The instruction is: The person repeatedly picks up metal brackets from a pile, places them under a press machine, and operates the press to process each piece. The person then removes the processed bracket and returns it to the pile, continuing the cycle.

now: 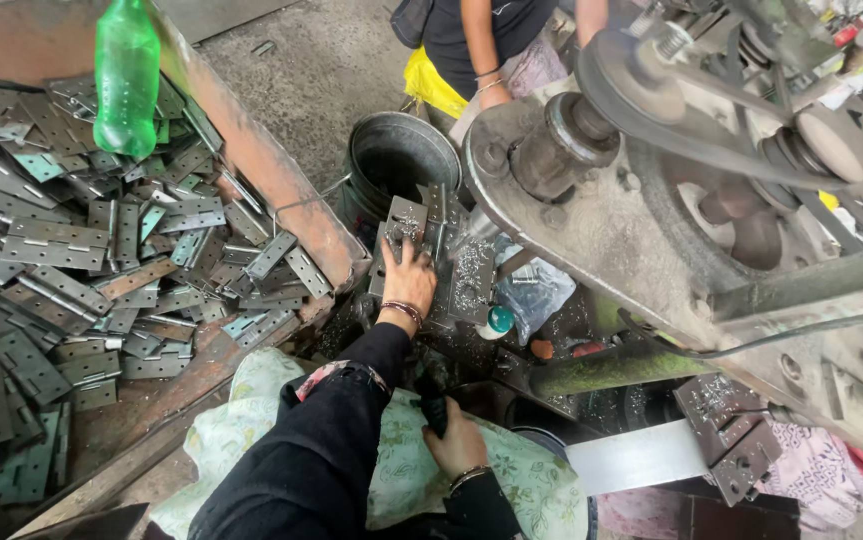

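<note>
My left hand reaches forward in a black sleeve and presses down on a grey metal hinge lying on the machine's small work plate, which is strewn with metal shavings. My right hand, with a bracelet at the wrist, is low near my lap and closed around a dark handle sticking up beside the machine. A pale floral cloth covers my lap under both arms.
A rusty tray at left holds a heap of several grey hinges and a green plastic bottle. A metal bucket stands behind the work plate. The machine's belt and pulley fill the right. Another person stands beyond.
</note>
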